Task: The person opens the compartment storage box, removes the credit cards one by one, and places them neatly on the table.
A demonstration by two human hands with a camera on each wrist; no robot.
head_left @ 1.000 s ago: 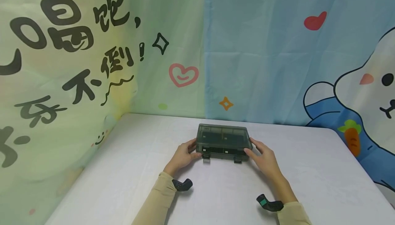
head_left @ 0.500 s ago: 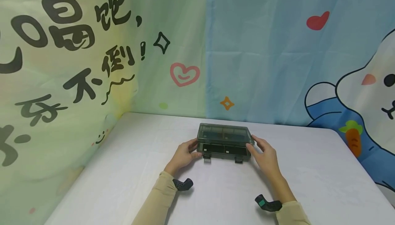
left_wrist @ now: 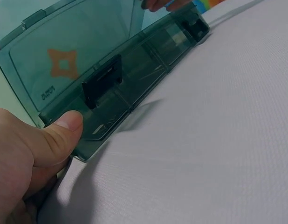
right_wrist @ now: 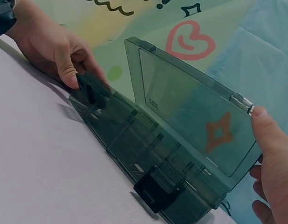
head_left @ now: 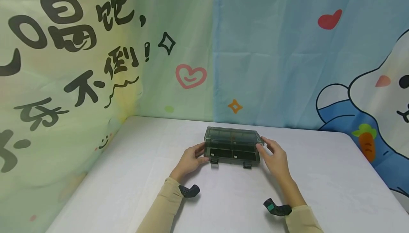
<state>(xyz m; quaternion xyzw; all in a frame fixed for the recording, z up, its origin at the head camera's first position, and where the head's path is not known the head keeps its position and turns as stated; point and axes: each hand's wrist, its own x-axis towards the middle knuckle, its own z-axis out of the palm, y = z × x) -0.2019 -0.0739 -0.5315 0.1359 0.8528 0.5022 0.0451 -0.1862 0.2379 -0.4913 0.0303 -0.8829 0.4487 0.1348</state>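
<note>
A translucent dark green plastic compartment box (head_left: 233,157) stands on the table with its lid (right_wrist: 190,102) hinged partway up. My left hand (head_left: 190,159) grips the left end of the base, thumb (left_wrist: 65,128) on the front corner and fingers behind it. At the right end, my right hand (head_left: 274,160) holds the raised lid by its edge, its thumb (right_wrist: 265,123) near the lid's front corner. Two dark latches hang down at the front, one of them a black latch (right_wrist: 158,186) in the right wrist view. Thin dividers split the inside of the base.
A white-covered table (head_left: 230,201) surrounds the box. Behind it hangs a printed curtain (head_left: 271,48) with hearts, stars and a cartoon animal. Each wrist carries a small dark device, such as the left wrist device (head_left: 189,191).
My right hand has risen slightly with the lid, which has gone from nearly closed to clearly raised, showing the front compartments. My left hand has stayed on the base.
</note>
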